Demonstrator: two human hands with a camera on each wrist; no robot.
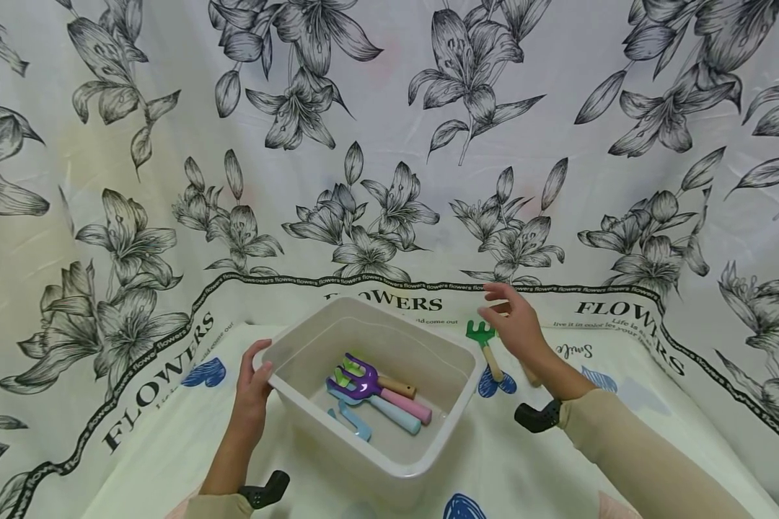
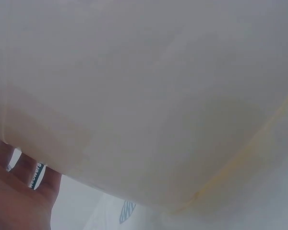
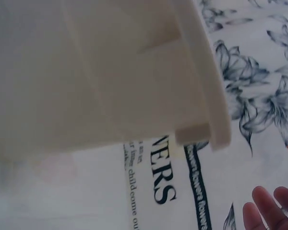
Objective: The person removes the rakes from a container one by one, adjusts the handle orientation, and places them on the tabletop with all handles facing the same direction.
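My left hand grips the left corner of a pale grey plastic bin, which stands tilted above the cloth. In the left wrist view its fingers lie against the bin's wall. Inside are a purple hand fork with a pink handle, a light blue tool, a green tool with a wooden handle and a small blue piece. My right hand holds nothing, its fingers loosely bent, right of the bin. Close beside it lies a green hand fork with a wooden handle.
Below my right hand part of another wooden handle shows; its head is hidden. White cloth with blue hearts covers the surface. A curtain with black flower drawings rises behind and at both sides.
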